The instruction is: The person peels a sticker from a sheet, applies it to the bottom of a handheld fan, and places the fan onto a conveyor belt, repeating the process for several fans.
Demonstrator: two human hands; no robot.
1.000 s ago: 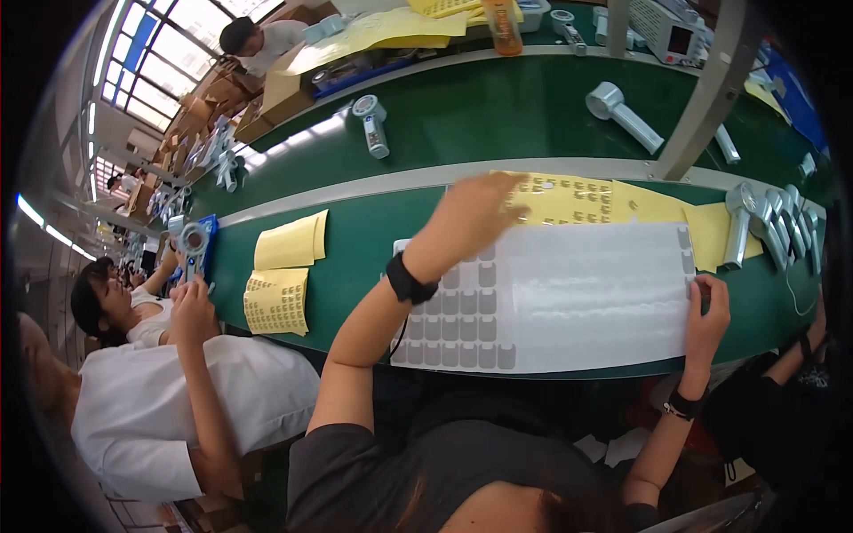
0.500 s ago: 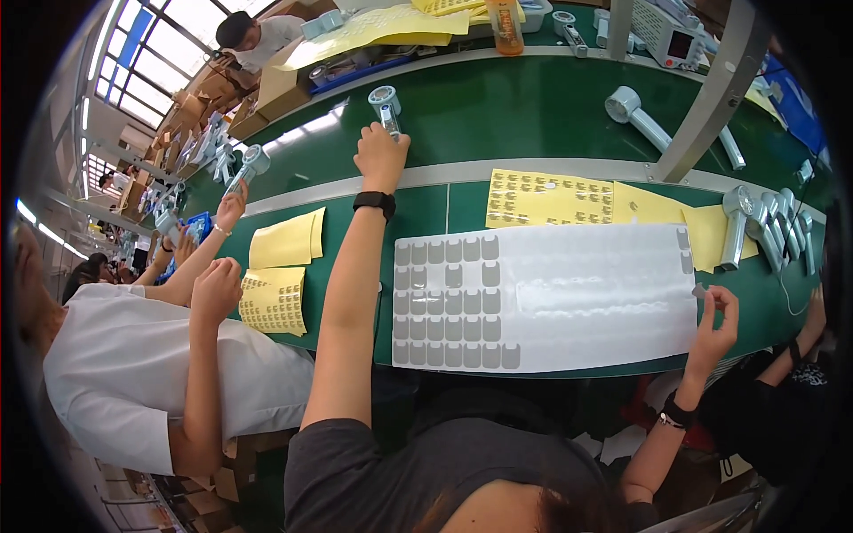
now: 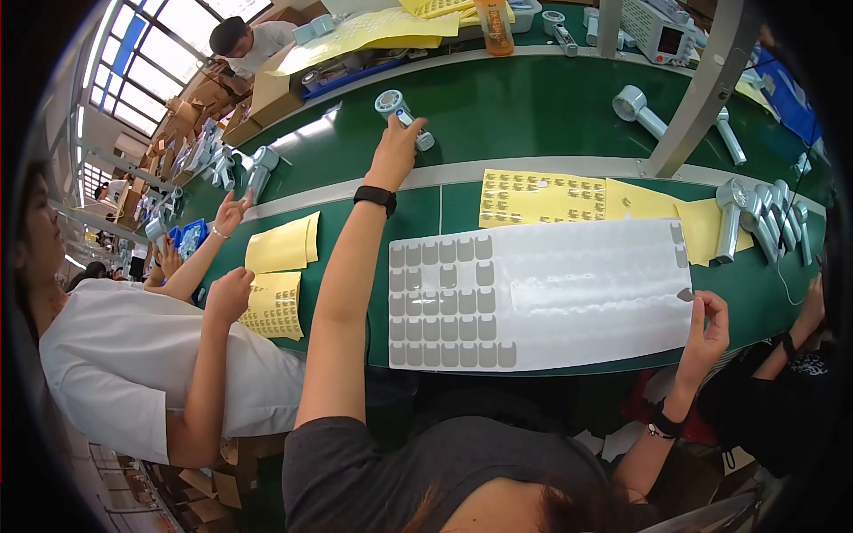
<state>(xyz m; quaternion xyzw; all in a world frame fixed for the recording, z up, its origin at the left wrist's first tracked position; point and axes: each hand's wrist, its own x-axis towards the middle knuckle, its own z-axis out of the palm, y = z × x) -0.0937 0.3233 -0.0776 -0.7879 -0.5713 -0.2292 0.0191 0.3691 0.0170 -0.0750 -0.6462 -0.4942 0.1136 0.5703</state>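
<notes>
My left hand point(image 3: 394, 153) reaches far forward, its fingers closed over the handle of a pale blue handheld fan point(image 3: 388, 102) on the green surface. The handle's end sticks out to the right of my fingers. At the sheet's right edge my right hand point(image 3: 706, 324) pinches a small grey sticker point(image 3: 685, 295), held by its edge. Between my arms lies a large white backing sheet point(image 3: 586, 306). Rows of grey stickers point(image 3: 449, 328) fill its left part, with two more at the upper right. Its middle part is bare and shiny.
Yellow sticker sheets point(image 3: 544, 200) lie behind the white sheet. Several handheld fans point(image 3: 732, 218) stand at the right. A metal post point(image 3: 702, 98) rises at the back right. A co-worker in white point(image 3: 178, 364) sits at my left, beside more yellow sheets point(image 3: 275, 302). Another person's arm point(image 3: 809, 311) shows at right.
The fan under my left hand has turned, its handle now slanting to the right. My right hand still holds the grey sticker, which has tilted. The co-worker's far hand has let go of a fan.
</notes>
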